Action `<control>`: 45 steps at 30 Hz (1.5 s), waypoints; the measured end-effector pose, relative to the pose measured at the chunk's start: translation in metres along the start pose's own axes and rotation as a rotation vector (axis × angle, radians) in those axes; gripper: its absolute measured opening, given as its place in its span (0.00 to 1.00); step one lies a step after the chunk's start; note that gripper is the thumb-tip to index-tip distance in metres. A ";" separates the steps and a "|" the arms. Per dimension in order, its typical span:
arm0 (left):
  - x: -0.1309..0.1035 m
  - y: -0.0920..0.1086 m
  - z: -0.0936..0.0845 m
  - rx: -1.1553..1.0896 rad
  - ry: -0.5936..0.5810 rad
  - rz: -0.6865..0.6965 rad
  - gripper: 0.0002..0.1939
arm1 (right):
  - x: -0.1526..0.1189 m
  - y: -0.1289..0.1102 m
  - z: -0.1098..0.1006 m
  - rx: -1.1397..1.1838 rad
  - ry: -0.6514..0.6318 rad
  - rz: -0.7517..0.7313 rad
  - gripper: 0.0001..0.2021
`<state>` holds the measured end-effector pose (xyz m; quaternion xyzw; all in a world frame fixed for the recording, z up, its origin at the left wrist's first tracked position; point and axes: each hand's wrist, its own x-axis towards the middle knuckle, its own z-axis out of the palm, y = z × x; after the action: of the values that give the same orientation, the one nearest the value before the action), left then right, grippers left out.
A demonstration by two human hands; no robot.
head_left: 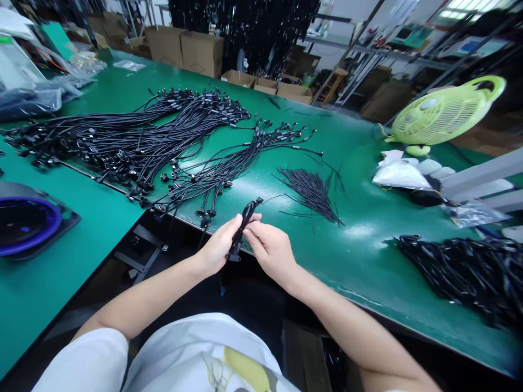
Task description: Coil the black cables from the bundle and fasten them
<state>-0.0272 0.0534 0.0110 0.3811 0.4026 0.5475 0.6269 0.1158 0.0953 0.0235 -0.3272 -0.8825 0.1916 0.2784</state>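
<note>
A folded black cable [246,213] is gripped in my left hand [220,245] above the table's front edge, its plug ends sticking out at top and bottom. My right hand [269,247] presses against the cable's middle, fingertips pinched together. From between the hands a thin black tie [273,198] sticks out to the right; which fingers hold it is hidden. Just beyond, a pile of thin black ties [308,190] lies loose. Left of it a small group of straight black cables [237,160] is spread out, with some connectors hanging over the edge.
A large heap of black cables [139,136] covers the green table's [359,196] left part. Folded cables [466,272] are stacked at the right, near a yellow-green fan [441,114] and white bags [402,174]. A purple-rimmed round device [28,223] stands at far left.
</note>
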 end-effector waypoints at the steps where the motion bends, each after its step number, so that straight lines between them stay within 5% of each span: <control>1: -0.002 0.002 -0.002 0.068 0.024 0.086 0.27 | 0.000 -0.001 0.002 0.166 -0.009 0.099 0.15; 4: -0.013 0.006 -0.009 0.485 0.021 0.336 0.31 | -0.001 0.005 -0.001 0.464 -0.052 0.282 0.16; 7: -0.021 0.004 -0.011 0.745 -0.118 0.297 0.35 | -0.005 0.013 -0.008 0.377 0.023 0.286 0.15; 9: -0.018 -0.003 -0.011 0.646 -0.137 0.133 0.39 | -0.013 0.014 -0.006 0.159 0.098 0.148 0.14; 13: -0.005 -0.012 -0.012 0.212 -0.040 -0.179 0.43 | -0.029 0.008 0.009 -0.313 0.154 -0.415 0.12; 16: -0.008 -0.003 -0.012 0.040 -0.022 -0.173 0.39 | -0.036 0.009 0.017 -0.372 0.116 -0.574 0.12; 20: -0.026 0.012 -0.003 0.162 -0.157 0.035 0.35 | -0.039 0.020 0.011 -0.218 0.080 -0.297 0.14; 23: -0.032 0.005 0.002 0.318 -0.048 0.114 0.16 | -0.040 0.027 0.004 -0.297 0.125 -0.211 0.10; 25: -0.032 -0.009 0.003 0.312 0.012 0.051 0.17 | -0.040 0.029 0.003 -0.423 0.178 -0.229 0.08; 29: -0.031 -0.032 0.008 0.293 -0.090 -0.083 0.24 | -0.036 0.019 0.007 -0.452 0.202 -0.135 0.10; 34: -0.038 -0.043 0.009 0.645 0.055 0.233 0.24 | -0.034 0.002 0.016 0.324 0.182 0.297 0.15; 37: -0.036 -0.048 0.002 0.787 0.038 0.401 0.24 | -0.035 0.003 0.023 0.767 0.093 0.467 0.19; 45: -0.025 -0.051 0.014 0.830 -0.110 0.385 0.34 | -0.045 -0.003 0.022 0.084 0.254 0.250 0.16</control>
<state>0.0028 0.0228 -0.0285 0.6962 0.4759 0.4254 0.3283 0.1292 0.0588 -0.0090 -0.4440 -0.7838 0.2186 0.3751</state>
